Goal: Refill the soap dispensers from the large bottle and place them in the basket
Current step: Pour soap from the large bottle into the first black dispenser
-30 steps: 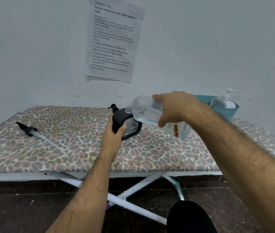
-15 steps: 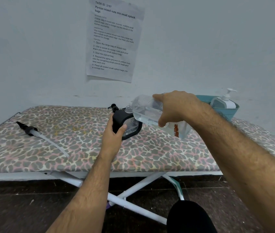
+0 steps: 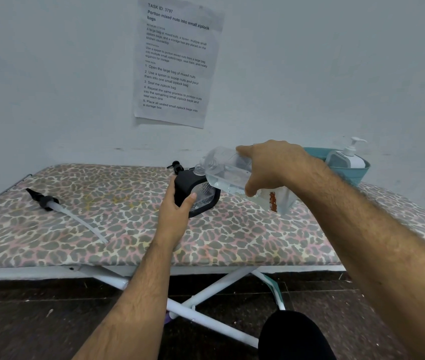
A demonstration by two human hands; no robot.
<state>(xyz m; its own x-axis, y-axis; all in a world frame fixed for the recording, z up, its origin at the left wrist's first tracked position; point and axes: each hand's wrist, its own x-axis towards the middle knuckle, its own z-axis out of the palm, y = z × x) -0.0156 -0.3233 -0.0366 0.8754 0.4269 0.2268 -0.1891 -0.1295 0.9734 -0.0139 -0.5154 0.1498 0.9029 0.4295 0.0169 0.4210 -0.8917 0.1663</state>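
Note:
My left hand (image 3: 176, 207) grips a black-framed clear soap dispenser (image 3: 201, 193) standing on the ironing board (image 3: 232, 237). My right hand (image 3: 271, 167) holds the large clear bottle (image 3: 225, 171) tipped leftward, its mouth over the dispenser's open neck. A black pump head with a long tube (image 3: 50, 203) lies on the board at the left. A second black pump (image 3: 176, 166) shows just behind the dispenser. At the far right, a teal basket (image 3: 357, 172) holds a white pump dispenser (image 3: 346, 158).
The board has a leopard-print cover and white crossed legs (image 3: 206, 289) over a dark floor. A printed sheet (image 3: 175, 61) hangs on the wall behind. A dark rounded shape (image 3: 294, 336) sits low at the bottom right.

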